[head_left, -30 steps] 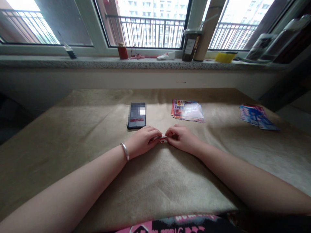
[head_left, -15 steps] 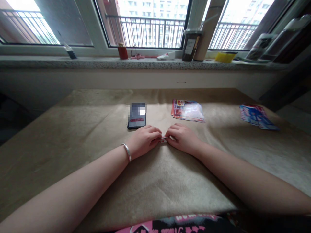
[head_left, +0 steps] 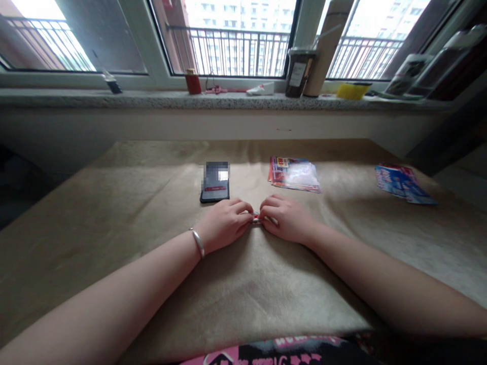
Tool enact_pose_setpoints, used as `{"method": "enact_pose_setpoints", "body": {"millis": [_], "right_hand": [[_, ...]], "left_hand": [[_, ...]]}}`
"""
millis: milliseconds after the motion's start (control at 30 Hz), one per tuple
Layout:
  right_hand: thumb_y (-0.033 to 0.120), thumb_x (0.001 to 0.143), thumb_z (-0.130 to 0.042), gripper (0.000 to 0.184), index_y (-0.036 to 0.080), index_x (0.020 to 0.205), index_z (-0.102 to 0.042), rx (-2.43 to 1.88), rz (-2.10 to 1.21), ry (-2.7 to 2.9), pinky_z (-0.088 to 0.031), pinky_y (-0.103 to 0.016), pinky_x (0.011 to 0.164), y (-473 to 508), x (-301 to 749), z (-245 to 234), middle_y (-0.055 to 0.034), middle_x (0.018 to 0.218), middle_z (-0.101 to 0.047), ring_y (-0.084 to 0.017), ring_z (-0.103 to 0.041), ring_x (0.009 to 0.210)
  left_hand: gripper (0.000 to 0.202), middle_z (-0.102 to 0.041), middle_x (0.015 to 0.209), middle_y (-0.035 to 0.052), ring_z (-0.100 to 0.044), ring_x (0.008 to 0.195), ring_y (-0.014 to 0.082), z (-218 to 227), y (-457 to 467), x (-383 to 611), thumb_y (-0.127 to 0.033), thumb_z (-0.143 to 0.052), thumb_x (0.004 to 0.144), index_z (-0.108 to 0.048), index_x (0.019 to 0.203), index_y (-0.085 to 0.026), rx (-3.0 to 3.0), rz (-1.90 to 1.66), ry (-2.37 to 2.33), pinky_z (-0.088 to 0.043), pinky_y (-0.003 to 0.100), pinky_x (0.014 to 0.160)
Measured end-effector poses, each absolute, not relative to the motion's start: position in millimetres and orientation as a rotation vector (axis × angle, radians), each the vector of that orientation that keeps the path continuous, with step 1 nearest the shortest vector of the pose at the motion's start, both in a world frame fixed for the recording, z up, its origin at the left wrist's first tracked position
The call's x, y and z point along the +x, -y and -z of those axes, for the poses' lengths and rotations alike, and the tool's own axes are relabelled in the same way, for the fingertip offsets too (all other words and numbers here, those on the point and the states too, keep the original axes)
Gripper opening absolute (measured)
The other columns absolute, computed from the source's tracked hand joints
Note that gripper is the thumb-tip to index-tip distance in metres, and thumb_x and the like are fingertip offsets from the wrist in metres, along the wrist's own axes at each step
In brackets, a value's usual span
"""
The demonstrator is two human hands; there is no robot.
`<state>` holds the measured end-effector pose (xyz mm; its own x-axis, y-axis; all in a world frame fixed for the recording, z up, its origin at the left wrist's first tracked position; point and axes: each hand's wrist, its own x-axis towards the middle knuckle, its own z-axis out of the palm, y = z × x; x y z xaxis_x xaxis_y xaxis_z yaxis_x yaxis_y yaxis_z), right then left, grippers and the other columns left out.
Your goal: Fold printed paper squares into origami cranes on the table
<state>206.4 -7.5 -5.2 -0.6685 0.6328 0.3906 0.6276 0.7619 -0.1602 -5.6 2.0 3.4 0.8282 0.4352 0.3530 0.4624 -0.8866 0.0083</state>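
Observation:
Between my two hands is a small folded piece of red and white printed paper [head_left: 256,218], low on the tabletop. My left hand [head_left: 228,223], below a silver bracelet, is closed with its fingertips on the paper's left end. From the other side, my right hand [head_left: 283,218] pinches the right end with bent fingers. Most of the paper is hidden by the fingers, so its full shape does not show. A phone [head_left: 215,182] with a lit screen lies just beyond my left hand. Behind my right hand lies a stack of glossy printed flyers [head_left: 294,174].
More blue and red flyers [head_left: 404,183] lie at the right of the cloth-covered table [head_left: 152,284]. Along the granite windowsill [head_left: 152,100] stand a red container [head_left: 193,82], a dark jar [head_left: 299,73], a cardboard tube [head_left: 323,56] and a yellow item [head_left: 352,90].
The paper between my fingertips has shifted slightly and shows a different, brighter red face. Both hands stay in nearly the same place.

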Motion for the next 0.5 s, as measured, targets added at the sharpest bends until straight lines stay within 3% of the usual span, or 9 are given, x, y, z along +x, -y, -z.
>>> {"method": "enact_pose_setpoints", "body": {"millis": [267,500], "right_hand": [[0.022,0.08,-0.058,0.008,0.019,0.08,-0.065,-0.93,-0.039,2.552,-0.042,-0.029,0.073,8.2,209.0,3.3,-0.005,0.087,-0.064,-0.018,-0.054,0.083],[0.024,0.083,-0.056,0.011,0.018,0.083,-0.065,-0.973,0.03,2.588,-0.042,-0.03,0.074,10.2,206.6,2.2,-0.0067,0.088,-0.065,-0.018,-0.055,0.084]], "left_hand": [[0.022,-0.066,0.099,0.005,-0.06,0.084,0.017,-5.7,-0.2,-8.7,-0.019,-0.047,0.09,-0.068,0.099,-0.019,-2.904,0.446,0.688,-0.051,0.031,0.073],[0.019,-0.066,0.097,0.0055,-0.059,0.084,0.0158,-4.4,-2.0,-9.5,-0.019,-0.05,0.087,-0.068,0.096,-0.019,-2.978,0.527,0.77,-0.051,0.03,0.075]]}}
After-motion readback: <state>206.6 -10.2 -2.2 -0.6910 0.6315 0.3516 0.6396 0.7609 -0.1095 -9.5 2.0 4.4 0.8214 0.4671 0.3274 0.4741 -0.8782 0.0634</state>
